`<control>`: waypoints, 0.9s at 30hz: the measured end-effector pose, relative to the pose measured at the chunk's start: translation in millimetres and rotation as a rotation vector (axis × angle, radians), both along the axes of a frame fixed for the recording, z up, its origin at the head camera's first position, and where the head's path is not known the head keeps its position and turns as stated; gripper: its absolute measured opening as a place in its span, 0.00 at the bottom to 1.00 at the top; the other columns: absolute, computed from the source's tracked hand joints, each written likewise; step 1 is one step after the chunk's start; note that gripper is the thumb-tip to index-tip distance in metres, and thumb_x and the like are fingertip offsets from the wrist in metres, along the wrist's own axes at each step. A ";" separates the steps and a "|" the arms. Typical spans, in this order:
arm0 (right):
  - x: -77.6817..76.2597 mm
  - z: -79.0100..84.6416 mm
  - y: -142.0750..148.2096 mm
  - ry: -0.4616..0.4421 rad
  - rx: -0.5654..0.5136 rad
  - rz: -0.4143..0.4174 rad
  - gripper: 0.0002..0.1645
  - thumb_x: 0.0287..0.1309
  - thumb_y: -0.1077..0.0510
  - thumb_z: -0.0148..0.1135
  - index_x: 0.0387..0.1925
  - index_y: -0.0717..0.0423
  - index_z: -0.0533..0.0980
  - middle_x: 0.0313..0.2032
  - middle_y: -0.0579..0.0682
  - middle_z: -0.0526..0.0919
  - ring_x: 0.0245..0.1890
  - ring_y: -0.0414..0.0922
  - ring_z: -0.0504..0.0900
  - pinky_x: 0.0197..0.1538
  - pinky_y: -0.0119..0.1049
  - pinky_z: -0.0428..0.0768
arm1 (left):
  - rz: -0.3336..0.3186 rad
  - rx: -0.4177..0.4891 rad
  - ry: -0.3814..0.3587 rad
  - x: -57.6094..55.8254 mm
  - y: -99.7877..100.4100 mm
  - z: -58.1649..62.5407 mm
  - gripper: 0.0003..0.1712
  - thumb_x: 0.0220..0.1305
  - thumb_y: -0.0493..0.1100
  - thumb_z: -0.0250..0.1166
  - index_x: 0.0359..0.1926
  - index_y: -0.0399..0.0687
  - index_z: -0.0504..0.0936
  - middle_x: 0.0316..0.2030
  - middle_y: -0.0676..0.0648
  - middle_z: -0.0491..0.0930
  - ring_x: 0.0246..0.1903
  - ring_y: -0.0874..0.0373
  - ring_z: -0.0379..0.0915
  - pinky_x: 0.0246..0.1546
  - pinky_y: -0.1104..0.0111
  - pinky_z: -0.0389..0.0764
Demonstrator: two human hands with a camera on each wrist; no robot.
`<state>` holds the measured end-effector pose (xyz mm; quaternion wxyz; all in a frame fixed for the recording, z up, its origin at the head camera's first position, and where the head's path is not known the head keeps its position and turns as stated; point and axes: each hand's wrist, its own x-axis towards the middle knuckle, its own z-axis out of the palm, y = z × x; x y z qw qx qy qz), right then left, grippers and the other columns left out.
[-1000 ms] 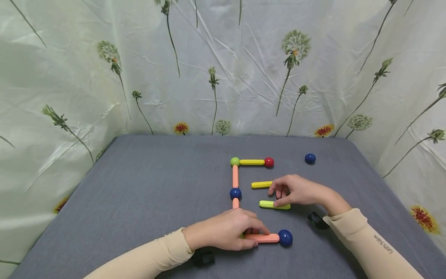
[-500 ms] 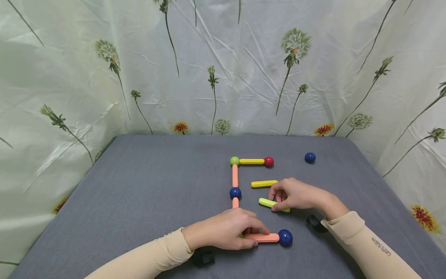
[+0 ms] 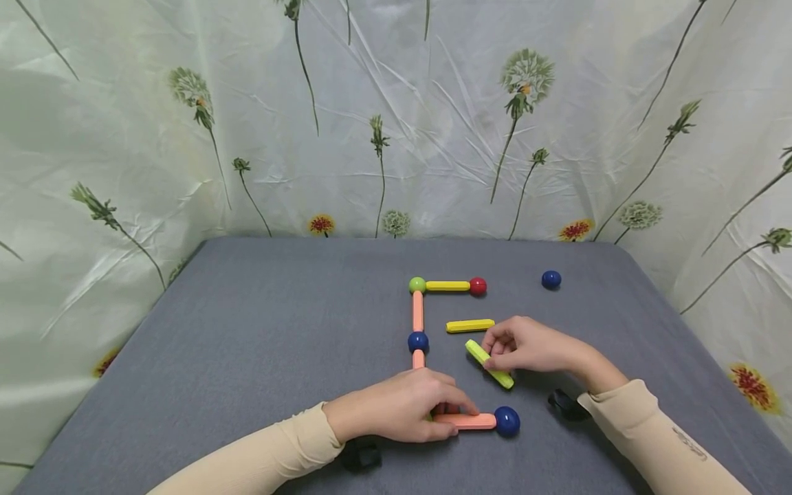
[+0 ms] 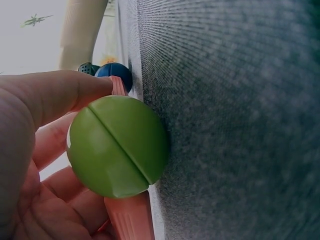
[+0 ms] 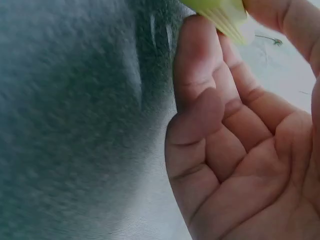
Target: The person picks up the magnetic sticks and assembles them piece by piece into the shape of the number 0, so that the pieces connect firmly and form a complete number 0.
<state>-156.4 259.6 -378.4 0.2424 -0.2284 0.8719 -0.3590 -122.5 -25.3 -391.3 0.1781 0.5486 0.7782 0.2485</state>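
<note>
In the head view my right hand pinches a yellow-green magnetic rod between thumb and fingers; the rod lies slanted, its near end toward the right. The right wrist view shows one end of that rod at the fingertips. My left hand grips a pink rod whose right end meets a large blue ball. A green ball at the rod's other end fills the middle of the left wrist view, mostly hidden by the hand from above. Another pink rod joins this ball.
Beyond my left hand the chain runs through a blue ball, a pink rod, a green ball and a yellow rod to a red ball. Loose on the grey cloth are a yellow rod and a blue ball.
My right hand has closed on the yellow-green rod and turned it from nearly level to a steep slant. It has shifted slightly nearer. My left hand stays where it was.
</note>
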 end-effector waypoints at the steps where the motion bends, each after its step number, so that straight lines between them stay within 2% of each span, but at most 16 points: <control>1: 0.8 0.0 0.9 -0.007 -0.012 -0.011 0.10 0.64 0.55 0.72 0.40 0.57 0.83 0.28 0.42 0.81 0.27 0.36 0.76 0.31 0.28 0.73 | 0.001 0.000 0.001 -0.1 0.0 0.3 0.18 0.73 0.42 0.71 0.61 0.58 0.87 0.38 0.61 0.79 0.34 0.73 0.71 0.34 0.83 0.70; 9: 10.3 -3.7 2.8 -0.160 -0.085 -0.234 0.14 0.70 0.52 0.69 0.43 0.60 0.80 0.28 0.45 0.85 0.30 0.40 0.84 0.36 0.33 0.84 | 0.005 0.003 0.004 0.1 0.5 0.0 0.18 0.73 0.42 0.71 0.61 0.58 0.87 0.38 0.60 0.79 0.35 0.73 0.71 0.34 0.84 0.70; 12: 16.0 -4.9 2.9 -0.201 -0.104 -0.284 0.15 0.71 0.51 0.69 0.43 0.60 0.80 0.29 0.45 0.86 0.31 0.41 0.85 0.37 0.34 0.85 | 0.003 -0.002 0.005 -0.3 0.8 -0.3 0.18 0.73 0.43 0.71 0.61 0.59 0.87 0.39 0.60 0.80 0.35 0.73 0.71 0.35 0.84 0.71; 18: 25.5 -8.2 5.7 -0.249 -0.129 -0.293 0.14 0.71 0.52 0.68 0.43 0.61 0.81 0.28 0.45 0.86 0.30 0.40 0.86 0.36 0.33 0.86 | -0.011 0.005 0.014 0.1 0.6 -1.6 0.17 0.74 0.42 0.70 0.60 0.58 0.87 0.42 0.58 0.85 0.36 0.74 0.72 0.36 0.85 0.71; 27: 33.1 -13.3 10.6 -0.323 -0.171 -0.308 0.14 0.73 0.52 0.67 0.44 0.62 0.80 0.28 0.46 0.88 0.29 0.39 0.87 0.35 0.32 0.87 | -0.002 0.014 0.017 0.7 -0.4 -1.5 0.17 0.74 0.42 0.70 0.60 0.58 0.87 0.41 0.58 0.84 0.35 0.73 0.72 0.36 0.85 0.71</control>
